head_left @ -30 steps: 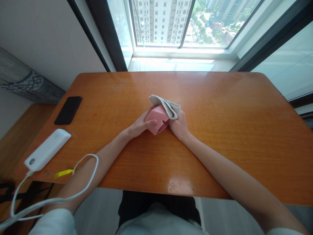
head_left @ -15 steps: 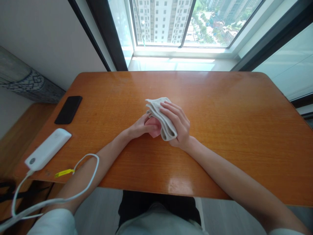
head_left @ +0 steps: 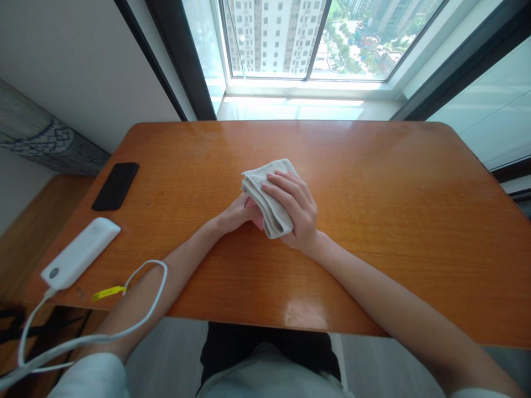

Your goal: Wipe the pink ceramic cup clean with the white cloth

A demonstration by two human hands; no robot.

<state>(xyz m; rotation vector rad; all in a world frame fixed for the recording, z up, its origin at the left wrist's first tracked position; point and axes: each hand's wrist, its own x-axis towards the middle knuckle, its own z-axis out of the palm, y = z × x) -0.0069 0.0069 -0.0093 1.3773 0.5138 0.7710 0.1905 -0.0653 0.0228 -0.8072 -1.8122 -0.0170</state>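
A folded grey-white cloth [head_left: 269, 190] lies under the fingers of my right hand [head_left: 296, 210], which grips it from above and from the right. Beneath the cloth, my left hand [head_left: 241, 213] holds a pink object [head_left: 258, 219]. Only a small part of that object shows at the cloth's lower left edge; the rest is covered. The cloth rests against the pink object, and my left fingertips are hidden under it. Both hands are over the middle of the brown wooden table [head_left: 373, 221].
At the table's left lie a black phone [head_left: 115, 186] and a white power bank [head_left: 81, 253]. A white cable [head_left: 160, 296] with a yellow tag [head_left: 108, 293] loops over my left forearm. Behind the table is a window [head_left: 307, 38].
My right hand and the cloth have shifted slightly left, so the cloth now covers most of the pink object. My left hand has barely moved.
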